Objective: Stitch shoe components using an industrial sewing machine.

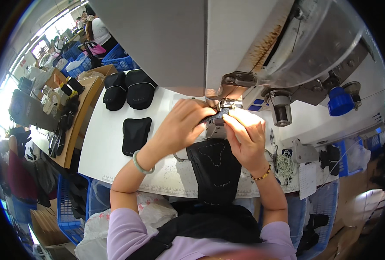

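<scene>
At the needle of a sewing machine (pixel 218 105), both of my hands grip a dark fabric piece (pixel 217 117) by its two sides. My left hand (pixel 184 122), with a pale bangle on its wrist, presses its fingers on the left edge, close to the presser foot. On the other side my right hand (pixel 246 134) pinches the edge between thumb and fingers. Below the metal block under the needle hangs a black padded panel (pixel 214 171) with pale stitch lines. The block hides whether it joins the piece in my fingers.
Several black padded pieces (pixel 136 136) lie on the white table (pixel 98 147) at left. Tangled cord (pixel 285 162) lies right of my right hand. Blue crates (pixel 73 212) stand below the table. The machine head (pixel 157 39) overhangs my hands. People work at the far left.
</scene>
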A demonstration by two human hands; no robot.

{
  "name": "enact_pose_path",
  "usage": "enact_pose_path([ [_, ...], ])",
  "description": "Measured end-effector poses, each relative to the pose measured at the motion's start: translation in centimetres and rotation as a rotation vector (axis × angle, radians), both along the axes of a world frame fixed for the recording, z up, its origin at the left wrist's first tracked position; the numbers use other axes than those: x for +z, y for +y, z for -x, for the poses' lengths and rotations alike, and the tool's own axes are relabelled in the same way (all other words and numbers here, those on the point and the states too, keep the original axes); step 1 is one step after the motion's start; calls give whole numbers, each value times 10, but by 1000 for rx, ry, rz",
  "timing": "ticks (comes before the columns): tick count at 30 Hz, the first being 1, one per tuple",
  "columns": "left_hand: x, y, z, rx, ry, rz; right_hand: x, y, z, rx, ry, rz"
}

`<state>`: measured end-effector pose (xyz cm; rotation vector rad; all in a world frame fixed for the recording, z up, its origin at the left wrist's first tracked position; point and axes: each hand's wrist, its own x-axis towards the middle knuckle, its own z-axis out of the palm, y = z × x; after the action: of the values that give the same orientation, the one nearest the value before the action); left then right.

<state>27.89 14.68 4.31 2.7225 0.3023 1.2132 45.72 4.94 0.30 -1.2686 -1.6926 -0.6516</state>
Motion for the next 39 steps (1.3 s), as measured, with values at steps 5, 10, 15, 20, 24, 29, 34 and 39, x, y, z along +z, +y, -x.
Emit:
enact_pose_path([
  [5, -20, 36, 10, -140, -31, 168, -1, 4, -3, 35, 3, -54],
  [10, -1, 14, 9, -163, 59, -148, -7, 2, -5, 106, -14, -95],
  [15, 5, 9, 13, -184, 55, -84, -7, -2, 6, 230, -94, -122],
  [20, 2, 3, 13, -131, 41, -46, -10, -2, 9, 229, -113, -96],
  [24, 1, -8, 8, -102, 19, -93, -6, -6, 6, 217, -95, -75],
  [29, 3, -29, -1, 49, 61, -213, -3, -11, -2, 256, -44, -47],
  [34, -2, -34, -6, 115, 47, -190, -1, -10, -8, 288, 9, -29],
  [39, -12, -28, -7, 113, 33, -220, -2, -7, -14, 297, -8, -27],
])
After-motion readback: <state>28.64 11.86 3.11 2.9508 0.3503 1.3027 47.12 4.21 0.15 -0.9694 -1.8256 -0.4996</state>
